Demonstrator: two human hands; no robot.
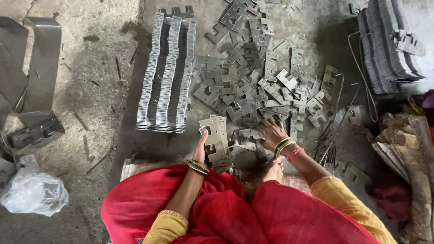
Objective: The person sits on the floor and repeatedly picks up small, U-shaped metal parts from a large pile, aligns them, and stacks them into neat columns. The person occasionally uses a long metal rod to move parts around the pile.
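My left hand [200, 149] grips a small stack of flat grey metal plates [216, 142], held on edge just in front of my lap. My right hand [271, 132] rests fingers-down on the near edge of a loose heap of the same notched metal plates [253, 81] spread over the floor. Bangles circle both wrists. To the left of the heap stands a long tidy row of stacked plates [167, 77], set on edge in three lines.
Another stack of plates [386, 45] lies at the top right, with a wire loop [361, 68] beside it. Bent metal strips [36, 63] and a metal bracket [36, 132] lie at the left. A clear plastic bag [31, 192] sits bottom left. Sacking [407, 149] is at the right.
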